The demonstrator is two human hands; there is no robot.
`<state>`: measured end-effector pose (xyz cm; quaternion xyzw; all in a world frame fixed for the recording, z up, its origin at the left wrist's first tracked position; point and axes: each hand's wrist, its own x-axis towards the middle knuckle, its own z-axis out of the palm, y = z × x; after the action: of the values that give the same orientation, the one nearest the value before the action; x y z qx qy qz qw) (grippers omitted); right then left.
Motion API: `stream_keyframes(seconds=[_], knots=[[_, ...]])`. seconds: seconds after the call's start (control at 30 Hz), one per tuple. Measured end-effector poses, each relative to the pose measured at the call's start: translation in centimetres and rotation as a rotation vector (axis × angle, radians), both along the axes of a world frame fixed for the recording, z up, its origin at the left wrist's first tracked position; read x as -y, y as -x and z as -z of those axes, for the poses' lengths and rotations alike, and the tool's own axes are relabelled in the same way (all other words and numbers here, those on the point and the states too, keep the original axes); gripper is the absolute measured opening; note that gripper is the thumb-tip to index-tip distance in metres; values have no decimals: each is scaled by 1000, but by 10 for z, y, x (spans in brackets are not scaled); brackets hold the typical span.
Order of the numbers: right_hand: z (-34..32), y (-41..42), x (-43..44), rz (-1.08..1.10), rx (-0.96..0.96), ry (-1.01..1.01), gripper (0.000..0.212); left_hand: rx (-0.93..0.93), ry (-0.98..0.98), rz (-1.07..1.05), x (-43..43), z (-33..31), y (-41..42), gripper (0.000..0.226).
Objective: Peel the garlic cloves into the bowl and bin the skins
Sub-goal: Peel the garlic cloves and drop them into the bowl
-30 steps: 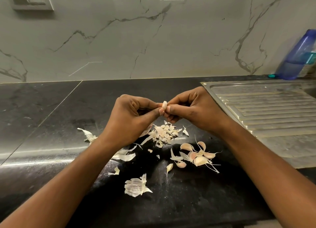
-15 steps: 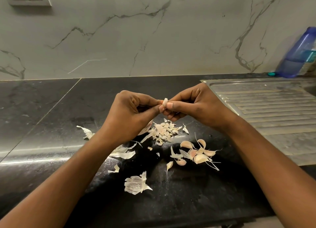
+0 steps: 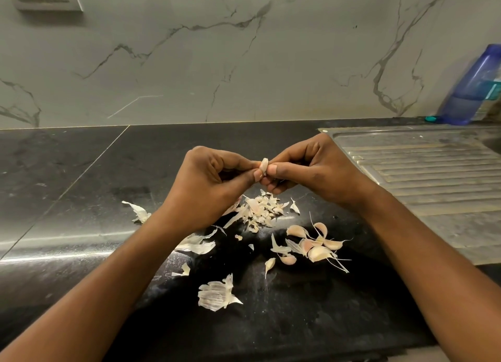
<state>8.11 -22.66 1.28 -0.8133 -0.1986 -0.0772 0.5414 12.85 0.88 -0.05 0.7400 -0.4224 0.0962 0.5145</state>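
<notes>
Both hands are pinching one garlic clove [image 3: 263, 165] held up over the black counter [image 3: 81, 177]: left hand [image 3: 208, 182] on its left, right hand [image 3: 311, 169] on its right, equally near. Its long axis looks roughly upright. Unpeeled cloves [image 3: 314, 246] lie nearer, slightly right; no bowl visible.

Dim greenish light, perhaps from overhead, lays a pale glare streak along the black counter [image 3: 54, 256]. Wide-angle distortion bows the foot of the wall [image 3: 271, 63]; the lower corners look soft.
</notes>
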Motion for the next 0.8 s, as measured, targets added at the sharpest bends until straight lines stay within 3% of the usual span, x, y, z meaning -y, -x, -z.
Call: stream_keyframes(seconds=[0.8], knots=[[-1, 2, -1, -22, -18, -38, 17, 40, -15, 31, -3, -3, -1, 18]])
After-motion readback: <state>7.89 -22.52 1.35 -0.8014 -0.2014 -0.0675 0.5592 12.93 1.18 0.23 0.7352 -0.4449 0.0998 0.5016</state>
